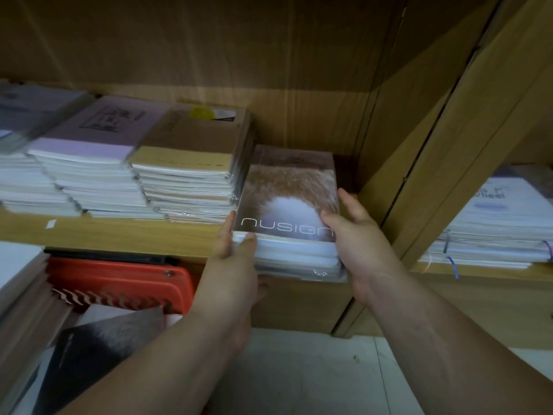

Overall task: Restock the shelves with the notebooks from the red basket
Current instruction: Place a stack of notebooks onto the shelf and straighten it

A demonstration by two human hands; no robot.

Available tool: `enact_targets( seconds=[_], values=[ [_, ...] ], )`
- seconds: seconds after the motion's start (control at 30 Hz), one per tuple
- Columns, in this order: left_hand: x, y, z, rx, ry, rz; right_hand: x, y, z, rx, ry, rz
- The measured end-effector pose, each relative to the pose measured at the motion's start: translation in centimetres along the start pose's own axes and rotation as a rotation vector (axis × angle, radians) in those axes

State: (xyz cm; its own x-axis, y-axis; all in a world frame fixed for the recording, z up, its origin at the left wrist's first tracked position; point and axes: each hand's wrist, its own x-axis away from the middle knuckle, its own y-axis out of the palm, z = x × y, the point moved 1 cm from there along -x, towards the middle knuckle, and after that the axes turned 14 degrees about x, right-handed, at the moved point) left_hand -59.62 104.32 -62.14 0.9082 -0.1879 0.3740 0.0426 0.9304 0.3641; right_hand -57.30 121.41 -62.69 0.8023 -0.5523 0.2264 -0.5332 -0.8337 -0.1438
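A plastic-wrapped pack of notebooks [287, 205] with a furry brown-and-white "nusign" cover lies half on the wooden shelf [119, 232], its near end sticking out past the front edge. My left hand [239, 250] grips its near left corner, thumb on the page edges. My right hand [356, 235] holds the right side, thumb on the cover. The red basket [119, 280] sits below at the left, with more dark-covered notebooks [98, 345] in and around it.
On the shelf to the left stand stacks of kraft-covered [191, 163], lilac [98, 151] and grey notebooks. A wooden divider [398, 145] closes the bay on the right; beyond it lies another wrapped stack [496, 223]. Pale floor tiles show below.
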Motion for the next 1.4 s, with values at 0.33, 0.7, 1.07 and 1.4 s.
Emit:
enact_targets(
  seconds=[0.33,0.7,1.07,1.4],
  values=[
    [-3.1,2.3,2.4,0.109,0.073,-0.095,-3.8,2.2,-1.6,-0.104,-0.033,0.055],
    [-1.3,1.5,0.0,0.213,0.014,-0.069,-0.9,3.8,1.1,0.146,-0.190,0.187],
    [-3.9,2.7,0.7,0.227,0.062,-0.244,-3.7,5.1,1.0,0.082,-0.205,0.125],
    [-2.5,2.4,-0.2,0.142,0.051,-0.168,-4.0,5.5,1.1,0.263,-0.308,0.217]
  ],
)
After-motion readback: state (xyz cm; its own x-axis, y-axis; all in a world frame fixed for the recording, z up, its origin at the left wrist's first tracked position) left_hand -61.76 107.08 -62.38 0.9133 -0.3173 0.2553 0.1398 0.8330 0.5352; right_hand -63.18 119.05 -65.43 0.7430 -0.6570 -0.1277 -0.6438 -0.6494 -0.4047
